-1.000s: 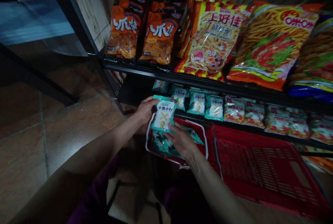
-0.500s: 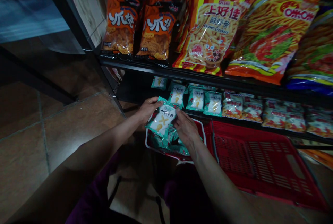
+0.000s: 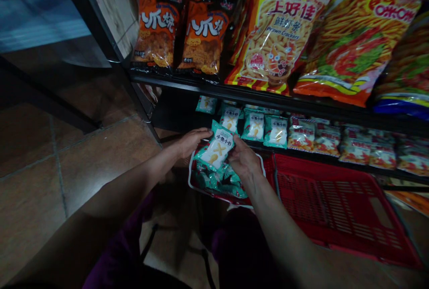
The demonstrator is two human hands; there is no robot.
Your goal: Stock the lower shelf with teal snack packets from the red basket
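Observation:
A small green-and-white snack bag [image 3: 217, 148] is tilted above the basket, its printed front facing me. My right hand [image 3: 244, 158] grips it along its right edge, thumb in front, other fingers partly hidden. At the bag's upper left is my left hand [image 3: 191, 142], fingers stretched out and the tips close to the bag's edge; whether they touch it I cannot tell. Beneath both hands, a red basket with a white rim [image 3: 190, 177] holds several more green snack bags [image 3: 214, 180].
On the lower shelf stand green snack bags [image 3: 254, 125] and red-and-white bags [image 3: 300, 134]. Larger orange bags [image 3: 157, 34] and prawn cracker bags [image 3: 273, 40] fill the shelf above. A red slotted basket lid or second basket [image 3: 348, 199] lies at right. A black shelf post [image 3: 117, 67] rises at left.
The green bag has shifted slightly right and tilted clockwise with my right hand. My left fingers have straightened and come away from its face. The view has moved slightly.

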